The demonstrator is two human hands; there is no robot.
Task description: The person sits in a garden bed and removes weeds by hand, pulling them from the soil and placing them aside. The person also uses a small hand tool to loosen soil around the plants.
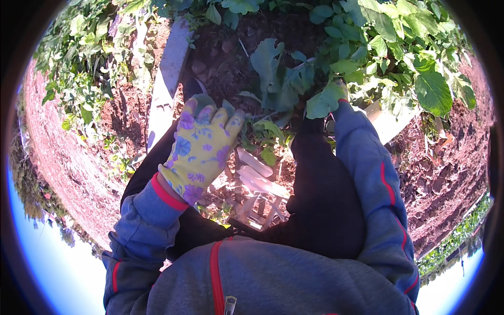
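Head view, looking straight down on a person bent over a garden bed. The left hand (202,147), in a yellow glove with purple flowers, is spread flat and open, fingers together, holding nothing; it hovers just left of a low leafy plant (281,79) rooted in dark soil (226,58). The right hand (341,88) is almost wholly hidden: only a strip of yellow glove shows past the blue sleeve (373,168), buried among the leaves, so whether it grips a stem cannot be told. Pale dry stalks (257,176) lie on the ground between the knees. A grey concrete edging (168,73) runs along the left of the bed, with weeds beyond it, and more broad-leaved plants crowd the upper right.

Judging from this, the work is among the plant's base leaves. It would go best if the open left hand parted or held back the foliage, so the hidden right hand could find the stem low down, close to the soil, without tearing leaves.
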